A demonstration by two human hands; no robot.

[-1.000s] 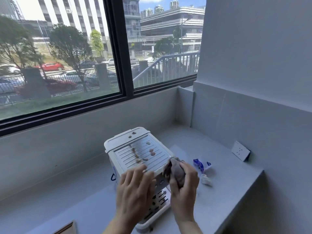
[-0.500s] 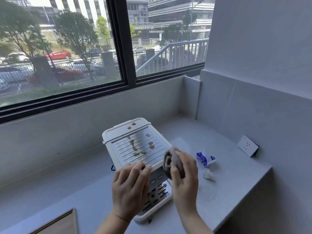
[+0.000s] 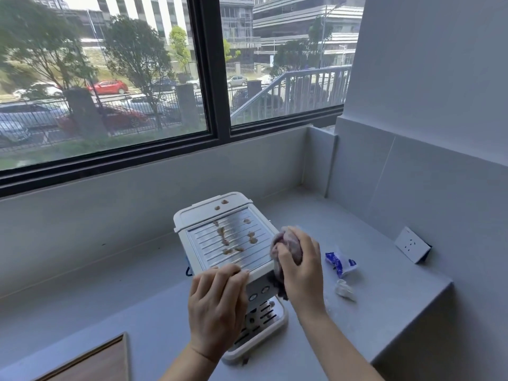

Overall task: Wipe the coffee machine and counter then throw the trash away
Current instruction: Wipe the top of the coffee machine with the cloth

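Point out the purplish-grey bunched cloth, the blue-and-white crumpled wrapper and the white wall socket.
Purplish-grey bunched cloth (image 3: 286, 240), head view, top bulge.
Blue-and-white crumpled wrapper (image 3: 336, 262), head view, blue patch.
White wall socket (image 3: 409, 243), head view, faceplate centre.

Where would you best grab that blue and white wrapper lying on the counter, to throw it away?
Probably pinch the blue wrapper at its raised, crumpled upper end, coming straight down from above. It lies loose on the counter, apart from the small clear scrap nearer the person and right of the coffee machine, so nothing blocks a top approach.
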